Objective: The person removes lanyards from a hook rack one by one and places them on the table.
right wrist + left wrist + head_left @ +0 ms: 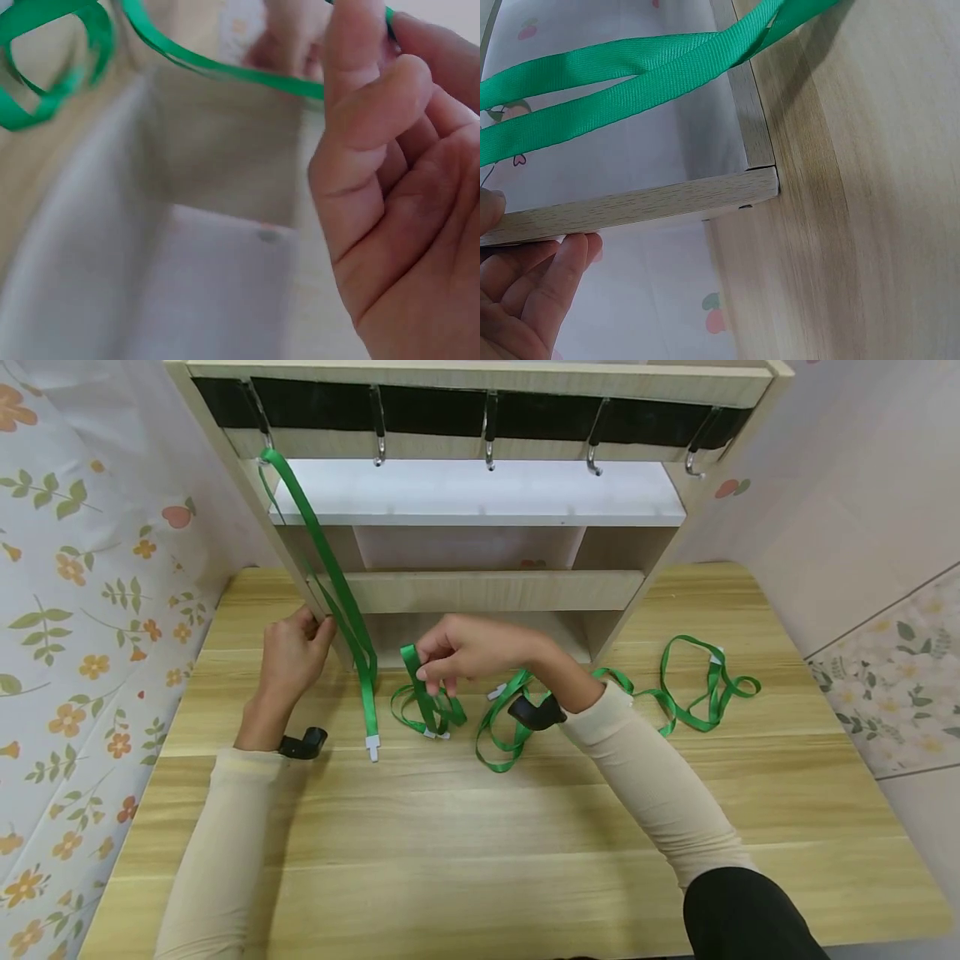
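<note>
My left hand (292,656) grips the left side panel of the wooden rack (652,202), with the thumb on one face and fingers on the other. Beside it a green lanyard (330,556) hangs from the leftmost hook (258,414), its white clip end down near the table. Between thumb and fingers, my right hand (472,652) pinches a second green lanyard (412,664), lifting one loop while the rest lies bunched on the table. In the right wrist view the right hand (405,157) partly hides the held strap.
Two more green lanyards lie on the table to the right, one partly under my right forearm (510,752) and one farther right (708,693). Several metal hooks (490,435) line the rack's black strip. A flowered cloth (97,652) covers the left side.
</note>
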### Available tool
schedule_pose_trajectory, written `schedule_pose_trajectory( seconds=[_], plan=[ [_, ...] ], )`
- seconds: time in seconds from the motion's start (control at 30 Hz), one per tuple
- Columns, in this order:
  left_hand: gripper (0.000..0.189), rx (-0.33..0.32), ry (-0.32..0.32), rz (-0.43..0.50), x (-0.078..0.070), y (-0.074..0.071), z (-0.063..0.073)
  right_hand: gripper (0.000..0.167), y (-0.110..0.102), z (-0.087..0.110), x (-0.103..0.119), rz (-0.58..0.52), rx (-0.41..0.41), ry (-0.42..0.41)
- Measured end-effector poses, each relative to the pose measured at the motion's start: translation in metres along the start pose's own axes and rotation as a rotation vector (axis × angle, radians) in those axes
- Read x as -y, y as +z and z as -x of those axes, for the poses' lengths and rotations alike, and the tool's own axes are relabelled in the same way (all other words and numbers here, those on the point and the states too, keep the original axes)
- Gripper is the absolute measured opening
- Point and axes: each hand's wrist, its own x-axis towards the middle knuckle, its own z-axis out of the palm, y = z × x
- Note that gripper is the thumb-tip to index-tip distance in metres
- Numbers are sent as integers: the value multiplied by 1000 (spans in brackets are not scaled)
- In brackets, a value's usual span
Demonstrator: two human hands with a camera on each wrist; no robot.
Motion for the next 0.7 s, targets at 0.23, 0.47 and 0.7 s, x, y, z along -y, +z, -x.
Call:
schedule_pose_trajectory(
  seconds=[0.23, 0.47, 0.7],
  plan=[
    [25, -8, 7, 4, 1, 1, 0, 23, 23, -31, -29, -67, -149, 58],
    [23, -30, 33, -24, 1, 4, -1, 19, 33, -42, -62, -160, -362, 161],
    [24, -20, 14, -12, 2, 2, 0, 21, 31, -33, -79, 9, -266, 259]
  ],
)
